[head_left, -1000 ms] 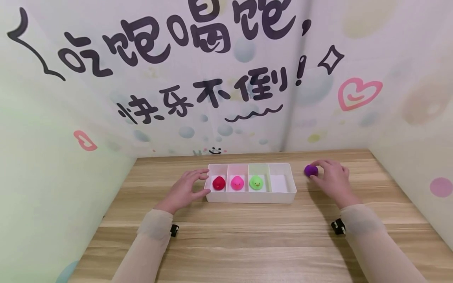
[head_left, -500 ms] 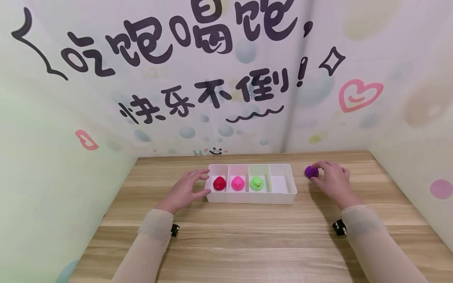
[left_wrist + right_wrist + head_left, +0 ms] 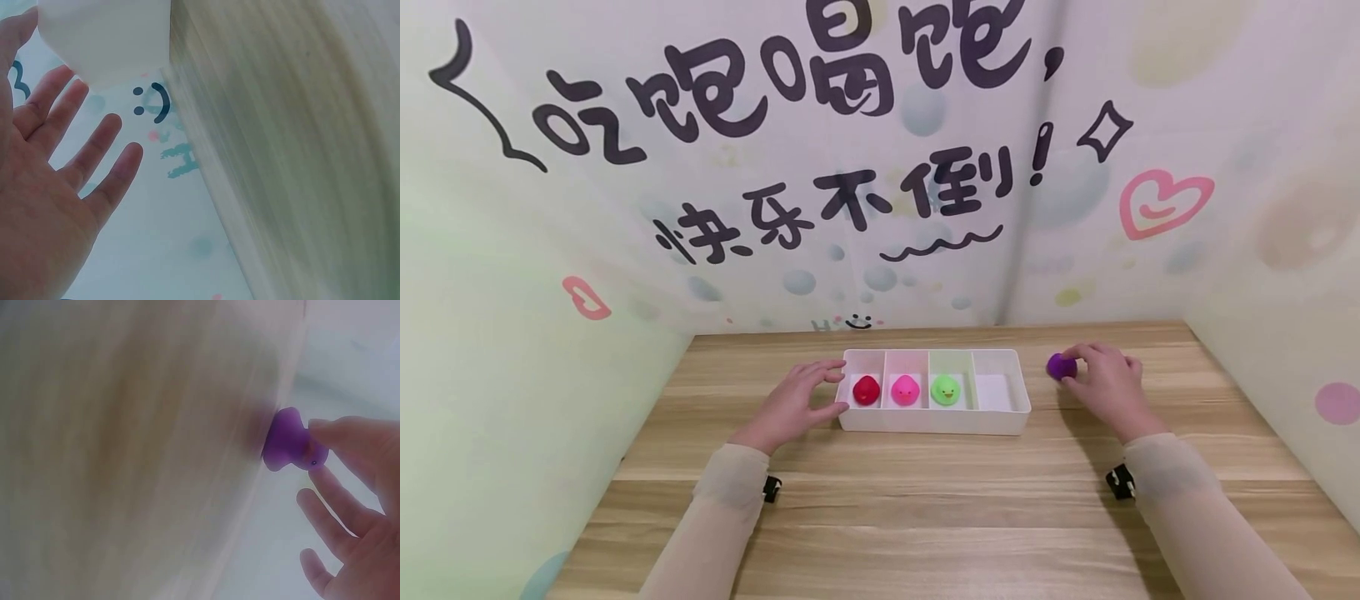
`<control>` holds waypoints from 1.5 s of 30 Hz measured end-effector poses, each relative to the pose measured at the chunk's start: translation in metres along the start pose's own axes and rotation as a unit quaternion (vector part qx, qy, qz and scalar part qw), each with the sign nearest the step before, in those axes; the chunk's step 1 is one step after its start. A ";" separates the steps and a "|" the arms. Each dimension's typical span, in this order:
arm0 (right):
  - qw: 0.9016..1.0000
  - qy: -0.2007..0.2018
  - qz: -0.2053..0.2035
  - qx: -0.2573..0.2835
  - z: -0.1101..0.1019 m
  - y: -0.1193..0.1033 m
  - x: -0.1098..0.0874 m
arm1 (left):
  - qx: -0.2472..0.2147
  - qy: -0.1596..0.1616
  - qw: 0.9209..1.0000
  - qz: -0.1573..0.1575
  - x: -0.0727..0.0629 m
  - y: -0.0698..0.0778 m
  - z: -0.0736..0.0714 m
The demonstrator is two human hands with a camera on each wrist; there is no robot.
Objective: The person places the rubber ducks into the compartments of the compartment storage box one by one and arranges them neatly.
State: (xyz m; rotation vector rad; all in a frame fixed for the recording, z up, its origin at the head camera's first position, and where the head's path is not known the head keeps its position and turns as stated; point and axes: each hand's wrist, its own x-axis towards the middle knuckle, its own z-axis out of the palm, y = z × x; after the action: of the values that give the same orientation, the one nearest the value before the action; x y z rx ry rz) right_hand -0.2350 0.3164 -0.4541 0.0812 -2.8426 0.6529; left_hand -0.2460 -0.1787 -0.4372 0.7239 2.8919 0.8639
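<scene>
A white divided tray (image 3: 925,422) stands on the table with a red rubber duck (image 3: 866,390), a pink one and a green rubber duck (image 3: 945,389) in separate compartments. Its rightmost compartment holds nothing. At the tray's left end, my left hand (image 3: 786,407) touches the end wall with thumb and fingertips; in the left wrist view the fingers are spread and fairly straight. To the right of the tray, my right hand (image 3: 1108,383) pinches a purple rubber duck (image 3: 284,440) by the head between thumb and index finger. The duck's base is at the table surface.
The wood-grain table (image 3: 895,517) runs back to a printed cloth wall (image 3: 760,292) with large black characters. Cloth walls also close off the left and right sides. A black wrist camera strap (image 3: 1122,482) shows at the right cuff.
The head view has shifted very slightly. Both hands, the tray and the ducks keep the same places relative to one another.
</scene>
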 end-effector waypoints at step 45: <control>1.000 -0.002 -0.002 -0.004 0.001 0.000 0.001 | -0.002 0.008 1.000 0.005 0.000 -0.003 0.002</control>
State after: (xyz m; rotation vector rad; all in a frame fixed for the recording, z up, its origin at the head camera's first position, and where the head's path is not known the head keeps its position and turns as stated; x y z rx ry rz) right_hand -0.2367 0.3155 -0.4550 0.0854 -2.8476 0.6409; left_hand -0.2466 -0.1799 -0.4408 0.7347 2.9028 0.8792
